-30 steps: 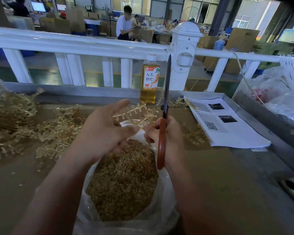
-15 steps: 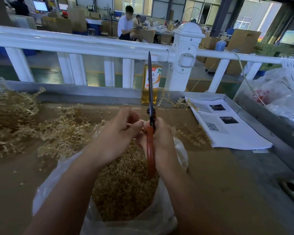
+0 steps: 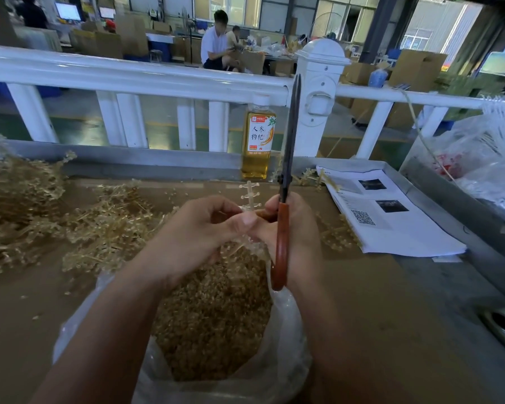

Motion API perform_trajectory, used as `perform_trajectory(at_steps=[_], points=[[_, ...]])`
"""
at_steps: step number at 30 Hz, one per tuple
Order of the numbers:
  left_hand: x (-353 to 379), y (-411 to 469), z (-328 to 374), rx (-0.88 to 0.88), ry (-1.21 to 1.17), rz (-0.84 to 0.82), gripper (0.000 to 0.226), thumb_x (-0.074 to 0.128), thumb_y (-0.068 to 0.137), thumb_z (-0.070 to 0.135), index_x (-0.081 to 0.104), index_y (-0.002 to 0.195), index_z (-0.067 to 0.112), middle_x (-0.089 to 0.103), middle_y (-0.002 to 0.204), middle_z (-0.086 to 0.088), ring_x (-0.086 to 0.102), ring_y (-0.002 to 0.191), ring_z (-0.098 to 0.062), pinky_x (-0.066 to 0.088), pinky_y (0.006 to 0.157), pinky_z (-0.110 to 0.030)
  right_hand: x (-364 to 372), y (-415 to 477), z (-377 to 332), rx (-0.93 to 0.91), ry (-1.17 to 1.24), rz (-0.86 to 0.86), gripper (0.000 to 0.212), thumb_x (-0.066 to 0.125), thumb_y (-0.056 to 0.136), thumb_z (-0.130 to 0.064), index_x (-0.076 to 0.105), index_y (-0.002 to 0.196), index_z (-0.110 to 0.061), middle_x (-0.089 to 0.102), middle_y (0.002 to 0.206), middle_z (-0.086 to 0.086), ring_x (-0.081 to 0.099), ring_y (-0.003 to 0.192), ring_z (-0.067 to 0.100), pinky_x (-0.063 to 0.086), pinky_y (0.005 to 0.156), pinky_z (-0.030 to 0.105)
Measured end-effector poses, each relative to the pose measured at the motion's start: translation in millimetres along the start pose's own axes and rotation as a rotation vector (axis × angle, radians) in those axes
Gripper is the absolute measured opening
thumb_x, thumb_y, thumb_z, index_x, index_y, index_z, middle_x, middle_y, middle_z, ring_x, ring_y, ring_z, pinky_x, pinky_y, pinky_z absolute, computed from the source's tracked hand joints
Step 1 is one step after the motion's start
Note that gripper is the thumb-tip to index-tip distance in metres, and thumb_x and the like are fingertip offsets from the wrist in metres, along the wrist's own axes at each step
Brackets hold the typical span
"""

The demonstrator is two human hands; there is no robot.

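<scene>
Clock read from the hands, 12 pointing away from the person.

1. Bag [image 3: 287,345], clear plastic, at 6: mouth slack and open under both hands, part-filled with cut pieces [image 3: 216,310]. Risk: the rim sags, so snipped bits could bounce over it onto the table [image 3: 376,287].
2. Left hand [image 3: 199,234], centre: thumb and fingers pinched on the stem of the sprue [image 3: 250,193], which stands upright just above the fingertips, over the bag's far rim.
3. Right hand [image 3: 299,237], at 3, touching the left: fingers curled round the orange handles of the scissors [image 3: 282,228]; blades together, tip toward 12. Risk: a cut this close to the pinching fingertips could nick them, and a loose pinch would let the sprue twist or drop uncut into the bag.
4. Heap of uncut sprues [image 3: 108,225], 9 to 10, near: a sweeping forearm could drag it. Bare table at 7 and 4 gives room.
5. Papers [image 3: 391,223], at 2, near.
6. Bottle [image 3: 257,141], at 12, just left of the blade line: a forward swing might tip it.
7. Tray wall [image 3: 158,167] at 12, railing [image 3: 158,80] beyond: hard limits on reach.
</scene>
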State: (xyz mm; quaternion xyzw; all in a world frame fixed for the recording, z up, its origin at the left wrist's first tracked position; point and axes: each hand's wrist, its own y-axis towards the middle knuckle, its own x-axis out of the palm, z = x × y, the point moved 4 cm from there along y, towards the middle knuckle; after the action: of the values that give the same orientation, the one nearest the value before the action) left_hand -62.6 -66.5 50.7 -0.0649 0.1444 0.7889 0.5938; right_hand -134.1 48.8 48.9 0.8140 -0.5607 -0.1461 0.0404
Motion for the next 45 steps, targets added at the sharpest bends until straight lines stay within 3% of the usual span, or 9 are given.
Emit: perform_trajectory(at_steps=[4, 8, 13, 19, 24, 28, 38, 42, 45], points=[[0, 0, -6, -0.056, -0.006, 0.007, 0.047, 0.048, 0.062, 0.068, 0.062, 0.080, 0.026, 0.066, 0.068, 0.003, 0.046, 0.043, -0.007, 0.035, 0.040, -0.016, 11, -5, -1, 0.001, 0.030, -0.075, 0.036, 0.078, 0.071, -0.019, 0.043, 0.070, -0.028, 0.055, 0.064, -0.012, 0.055, 0.054, -0.004, 0.041, 0.049, 0.006], [-1, 0, -11, -0.157, -0.032, -0.071, 0.047, 0.047, 0.070, 0.061, 0.071, 0.080, 0.022, 0.066, 0.068, -0.007, 0.052, 0.042, -0.010, 0.039, 0.040, -0.018, 19, -7, -2, 0.012, 0.038, -0.107, 0.037, 0.076, 0.070, -0.011, 0.044, 0.070, -0.027, 0.055, 0.070, -0.010, 0.060, 0.072, 0.012, 0.055, 0.075, 0.032], [1, -1, -12, -0.214, -0.155, -0.125, 0.040, 0.053, 0.067, 0.051, 0.071, 0.083, 0.019, 0.068, 0.067, -0.002, 0.061, 0.047, -0.018, 0.046, 0.041, -0.022, 17, -7, -2, 0.025, 0.096, -0.149, 0.036, 0.077, 0.070, -0.005, 0.044, 0.071, -0.021, 0.051, 0.066, -0.009, 0.055, 0.066, 0.010, 0.052, 0.072, 0.031], [-9, 1, -8, -0.102, -0.164, -0.081, 0.034, 0.074, 0.056, 0.049, 0.067, 0.063, 0.016, 0.049, 0.060, -0.006, 0.043, 0.048, -0.009, 0.037, 0.044, -0.019, 11, -10, -7, 0.022, 0.155, -0.167, 0.031, 0.078, 0.069, -0.004, 0.048, 0.074, -0.012, 0.056, 0.064, -0.006, 0.054, 0.051, -0.004, 0.042, 0.049, 0.007], [-10, 0, -4, -0.037, -0.152, -0.099, 0.033, 0.072, 0.051, 0.043, 0.073, 0.071, 0.017, 0.057, 0.063, -0.006, 0.045, 0.048, -0.005, 0.040, 0.045, -0.016, 5, -7, -12, -0.009, 0.116, -0.156, 0.033, 0.080, 0.067, -0.005, 0.049, 0.058, -0.014, 0.051, 0.039, -0.014, 0.050, 0.040, -0.005, 0.039, 0.043, 0.009], [-7, 1, -2, -0.018, -0.108, -0.078, 0.028, 0.068, 0.053, 0.049, 0.073, 0.068, 0.026, 0.057, 0.060, -0.004, 0.045, 0.046, -0.005, 0.040, 0.044, -0.016, 4, -7, -9, 0.082, 0.222, -0.157, 0.033, 0.076, 0.068, 0.001, 0.047, 0.068, -0.013, 0.055, 0.054, -0.006, 0.055, 0.044, -0.001, 0.042, 0.043, 0.010], [-9, 2, -4, -0.064, -0.181, -0.060, 0.023, 0.069, 0.059, 0.036, 0.071, 0.064, 0.013, 0.057, 0.058, -0.003, 0.039, 0.041, -0.003, 0.034, 0.039, -0.014, 9, -10, -8, 0.123, 0.264, -0.135, 0.025, 0.069, 0.080, -0.006, 0.047, 0.076, -0.016, 0.060, 0.073, 0.009, 0.063, 0.075, 0.031, 0.053, 0.078, 0.046], [-8, 3, -5, -0.078, -0.160, -0.089, 0.047, 0.071, 0.051, 0.043, 0.070, 0.075, 0.003, 0.060, 0.067, -0.012, 0.042, 0.044, -0.004, 0.036, 0.042, -0.014, 7, -9, -10, 0.073, 0.196, -0.133, 0.027, 0.071, 0.077, -0.005, 0.047, 0.073, -0.017, 0.057, 0.064, -0.001, 0.062, 0.059, 0.011, 0.054, 0.059, 0.023], [-6, 2, -4, -0.061, -0.159, -0.087, 0.038, 0.071, 0.052, 0.044, 0.071, 0.069, 0.009, 0.059, 0.068, -0.014, 0.042, 0.043, -0.005, 0.036, 0.041, -0.015, 6, -9, -12, 0.047, 0.177, -0.145, 0.027, 0.069, 0.078, -0.002, 0.047, 0.073, -0.016, 0.059, 0.051, -0.009, 0.058, 0.045, 0.000, 0.046, 0.045, 0.013]])
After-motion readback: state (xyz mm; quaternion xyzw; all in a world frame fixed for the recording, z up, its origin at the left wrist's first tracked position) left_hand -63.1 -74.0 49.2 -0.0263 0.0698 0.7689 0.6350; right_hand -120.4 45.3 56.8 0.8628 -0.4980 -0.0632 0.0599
